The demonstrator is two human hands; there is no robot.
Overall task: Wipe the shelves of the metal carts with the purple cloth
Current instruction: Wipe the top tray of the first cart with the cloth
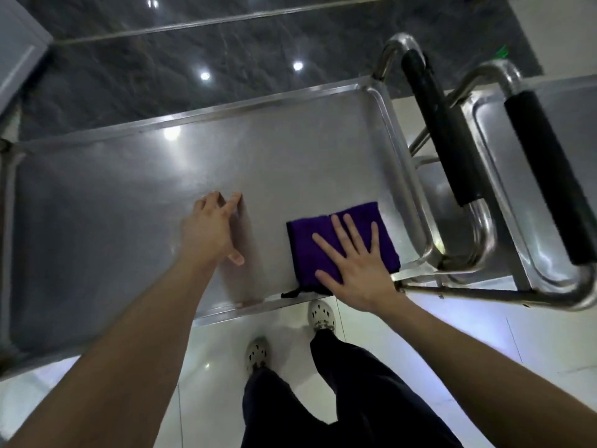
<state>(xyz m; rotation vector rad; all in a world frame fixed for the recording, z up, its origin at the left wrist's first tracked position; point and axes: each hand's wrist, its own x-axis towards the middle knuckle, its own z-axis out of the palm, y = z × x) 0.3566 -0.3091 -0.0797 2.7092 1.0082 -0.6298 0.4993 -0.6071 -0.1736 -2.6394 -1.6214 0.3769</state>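
Head view: purple cloth [302, 250] lay folded on top shelf [113, 205] of metal cart [226, 106], right of frame middle, near front edge. Right grip [355, 270] pressed flat on cloth, fingers spread straight. Left grip [210, 231] held nothing, fingers loose, tips touching bare shelf.

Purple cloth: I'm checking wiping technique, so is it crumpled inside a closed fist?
No, the purple cloth lies folded flat on the cart shelf under the right hand, whose fingers are spread straight.
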